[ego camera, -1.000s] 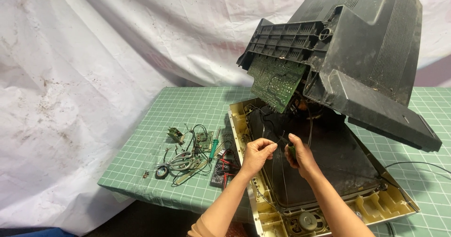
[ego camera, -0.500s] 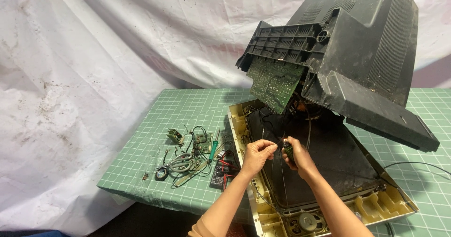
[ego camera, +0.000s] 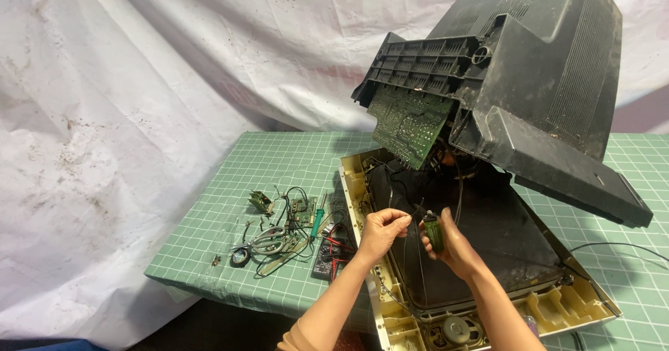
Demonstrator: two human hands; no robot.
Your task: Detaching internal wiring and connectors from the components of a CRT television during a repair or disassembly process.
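On the green grid mat (ego camera: 230,212), before a stained white backdrop (ego camera: 139,79), lie loose parts (ego camera: 286,229).

Counter (ego camera: 209,232) covered by a green gridded mat, opened old television (ego camera: 488,253) lying face down on it, left of the television a heap of wires (ego camera: 279,239), small circuit boards (ego camera: 303,212), green-handled screwdriver (ego camera: 317,220)

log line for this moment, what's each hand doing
left hand: pinches thin wire | right hand: grips small green part | over open tv chassis | back shell tilted up
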